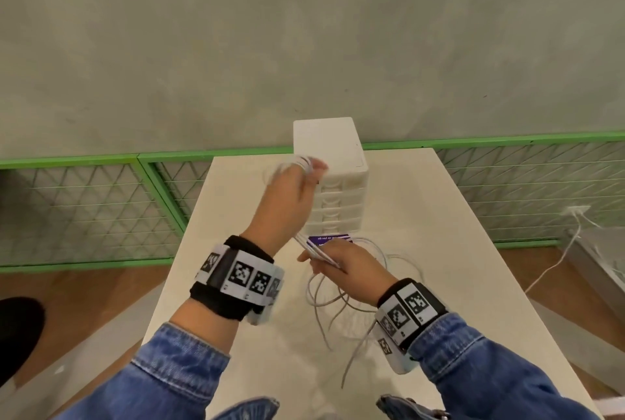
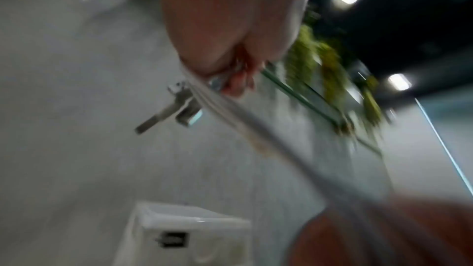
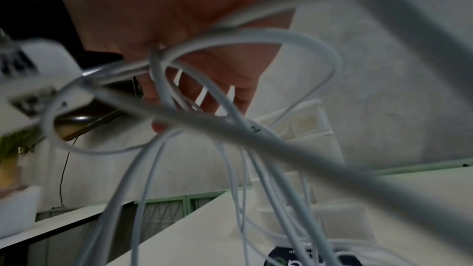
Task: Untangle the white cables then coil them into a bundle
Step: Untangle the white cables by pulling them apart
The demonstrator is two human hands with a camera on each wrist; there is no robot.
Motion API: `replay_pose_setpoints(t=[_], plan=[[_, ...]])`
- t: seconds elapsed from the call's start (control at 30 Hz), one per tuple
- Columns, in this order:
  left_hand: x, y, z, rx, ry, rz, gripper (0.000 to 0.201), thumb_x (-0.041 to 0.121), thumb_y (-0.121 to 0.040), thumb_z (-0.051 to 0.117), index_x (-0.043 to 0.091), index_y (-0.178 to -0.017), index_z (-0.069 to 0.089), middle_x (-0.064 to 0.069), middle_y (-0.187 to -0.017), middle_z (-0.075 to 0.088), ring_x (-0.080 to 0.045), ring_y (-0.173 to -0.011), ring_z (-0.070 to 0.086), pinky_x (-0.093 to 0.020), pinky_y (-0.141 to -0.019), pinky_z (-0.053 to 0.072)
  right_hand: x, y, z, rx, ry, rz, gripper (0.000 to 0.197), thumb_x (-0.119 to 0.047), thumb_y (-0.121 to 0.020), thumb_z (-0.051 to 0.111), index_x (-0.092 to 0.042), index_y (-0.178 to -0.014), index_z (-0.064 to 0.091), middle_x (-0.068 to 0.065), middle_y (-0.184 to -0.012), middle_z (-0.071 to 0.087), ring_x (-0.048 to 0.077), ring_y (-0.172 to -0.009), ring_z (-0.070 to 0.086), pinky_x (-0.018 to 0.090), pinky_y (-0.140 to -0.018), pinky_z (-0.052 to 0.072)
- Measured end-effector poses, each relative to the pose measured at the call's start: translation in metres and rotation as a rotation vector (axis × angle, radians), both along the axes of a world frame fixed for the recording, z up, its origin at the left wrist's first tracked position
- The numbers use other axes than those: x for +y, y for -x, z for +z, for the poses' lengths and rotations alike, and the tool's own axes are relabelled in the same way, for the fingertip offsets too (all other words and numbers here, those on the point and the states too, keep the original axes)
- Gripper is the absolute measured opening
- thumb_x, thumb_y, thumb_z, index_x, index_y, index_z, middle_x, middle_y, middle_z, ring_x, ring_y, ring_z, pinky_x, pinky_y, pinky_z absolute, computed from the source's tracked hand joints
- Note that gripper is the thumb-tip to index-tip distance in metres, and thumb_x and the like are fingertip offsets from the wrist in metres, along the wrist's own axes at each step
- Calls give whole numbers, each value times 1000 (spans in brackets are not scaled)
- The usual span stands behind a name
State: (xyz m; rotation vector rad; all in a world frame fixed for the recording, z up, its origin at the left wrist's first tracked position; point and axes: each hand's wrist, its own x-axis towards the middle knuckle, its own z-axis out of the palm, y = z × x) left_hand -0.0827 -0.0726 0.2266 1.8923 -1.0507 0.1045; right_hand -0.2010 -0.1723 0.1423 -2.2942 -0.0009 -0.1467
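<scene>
White cables (image 1: pixel 338 301) hang in loose loops over desk (image 1: pixel 422 216), near drawer tower (image 1: pixel 334 182). Right hand (image 1: pixel 341 260) pinches gathered strands as anchor. Left hand (image 1: pixel 287 196) raised, fingers curled round the turns, likely pulling the run taut to wind coil. Tangle partly remains.

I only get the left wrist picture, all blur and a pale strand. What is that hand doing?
Observer: From the head view, the left hand is raised, gripping white cables stretched tight toward the right hand.
Operator: And the rest of the cable?
Observer: Loose loops hang below the right hand's grip onto the white table.
Operator: Anything else on the table?
Observer: A white drawer tower stands at the far end, with a purple card at its foot.
</scene>
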Motion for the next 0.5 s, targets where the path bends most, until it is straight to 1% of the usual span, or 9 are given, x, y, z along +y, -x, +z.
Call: replay_pose_setpoints(t=[0.03,0.07,0.1,0.13,0.2,0.27,0.33,0.4,0.5], plan=[[0,2,-3,-103,-268,-25,22,15,-99,43,6,-95,62,1,-83,60,-16,-81,59,-26,-80,45,-1,0,3,8,-1,6,22,-28,-93,49,-45,-96,63,-6,-101,69,8,-96,59,31,-86,47],[2,4,-7,-155,-487,-45,25,19,-99,42,5,-92,61,-1,-77,58,-21,-78,59,-31,-80,45,-2,1,6,16,14,10,22,-24,-93,50,-41,-96,65,-4,-100,69,9,-94,60,33,-85,48],[3,6,-10,-157,-632,-69,30,23,-100,40,4,-88,61,-2,-73,56,-22,-74,57,-34,-80,45,-5,1,9,25,22,-3,21,-20,-93,51,-33,-97,67,-2,-99,70,11,-92,60,34,-85,48],[6,8,-14,-110,-701,-106,37,28,-100,38,5,-82,60,-4,-70,55,-21,-71,55,-34,-77,46,-9,1,10,25,19,-30,19,-16,-91,52,-25,-95,69,0,-96,70,13,-90,61,36,-85,48],[9,14,-21,7,-739,-187,50,44,-97,40,8,-64,53,-5,-61,52,-18,-60,51,-29,-64,42,-17,1,11,13,-19,-81,17,-12,-87,55,-17,-90,71,1,-91,72,15,-86,64,39,-83,49],[10,19,-26,-7,-791,-233,57,57,-88,49,10,-57,42,-5,-59,42,-15,-53,41,-26,-52,30,-23,1,11,-18,-78,-82,22,-10,-81,57,-22,-92,72,-4,-90,71,13,-84,65,37,-80,52],[9,20,-26,29,-802,-246,56,56,-84,58,12,-56,38,-2,-58,36,-12,-50,35,-23,-49,25,-26,1,10,-90,-108,-89,26,-8,-77,64,-24,-94,73,-8,-94,66,10,-86,62,32,-77,52],[9,15,-24,89,-739,-235,53,49,-85,61,15,-53,37,3,-53,34,-9,-47,32,-21,-47,26,-27,2,8,-142,-135,-117,26,-11,-75,71,-23,-98,73,-7,-101,61,8,-91,59,26,-81,50],[14,3,-25,56,-665,-163,50,50,-86,60,13,-56,42,2,-53,38,-11,-49,36,-25,-49,24,-28,8,8,-98,-140,-116,47,-27,-72,78,-37,-114,62,-9,-108,60,3,-100,57,17,-89,44]])
